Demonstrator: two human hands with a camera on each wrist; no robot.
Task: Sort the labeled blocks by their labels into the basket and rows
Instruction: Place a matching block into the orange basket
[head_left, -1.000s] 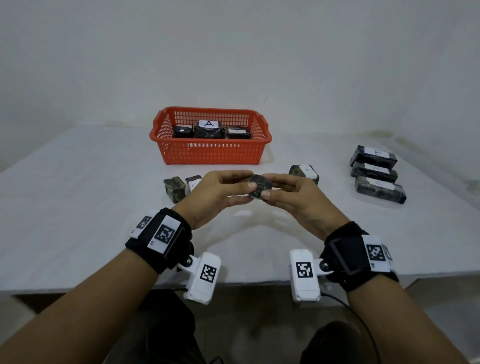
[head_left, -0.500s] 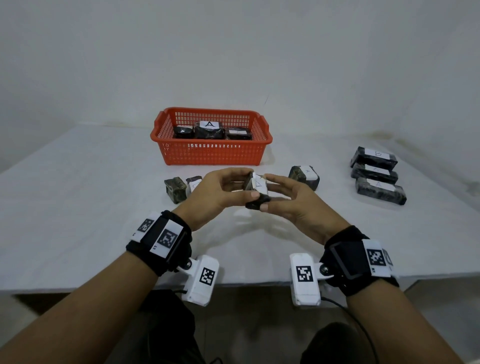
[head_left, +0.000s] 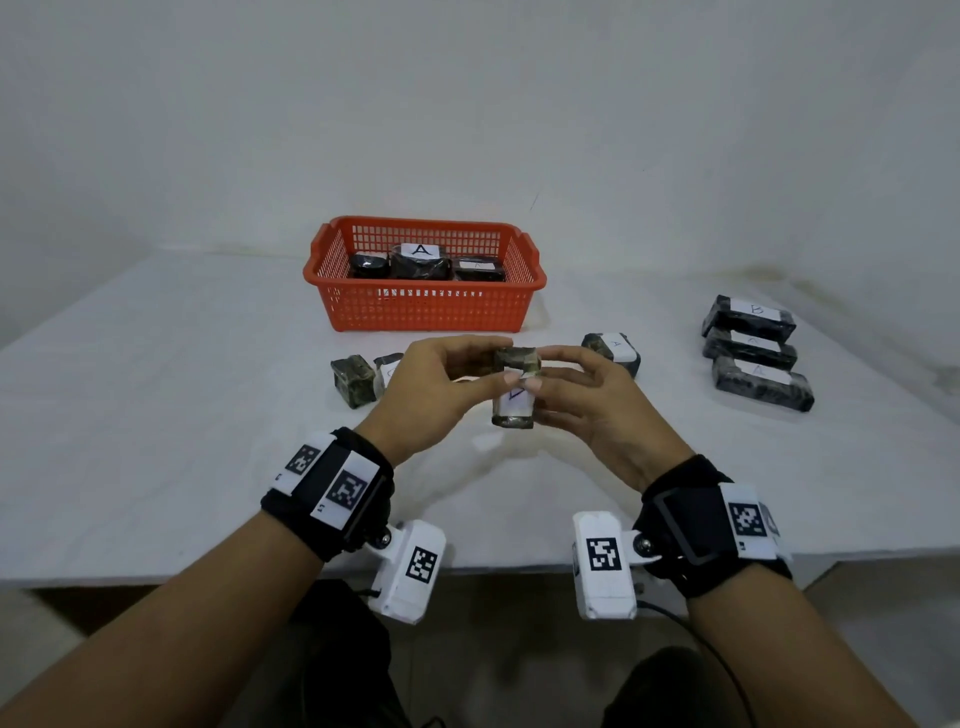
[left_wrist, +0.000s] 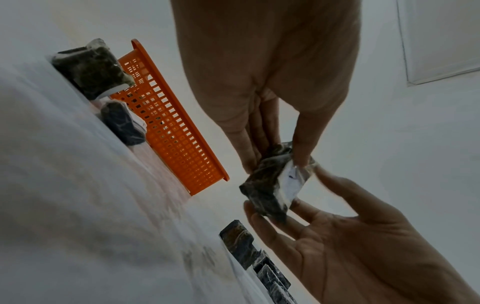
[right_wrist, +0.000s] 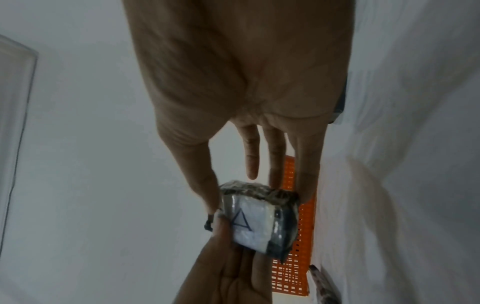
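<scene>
Both forearms reach forward; left hand and right hand meet fingertip to fingertip, fingers pinching inward.

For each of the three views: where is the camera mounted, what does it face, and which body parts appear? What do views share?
Head: worn on the head, looking down at the table, both hands, the held block.
Left wrist: along the left hand toward the block and orange basket.
Right wrist: along the right hand at the block's label.
Shared: block, basket.
</scene>
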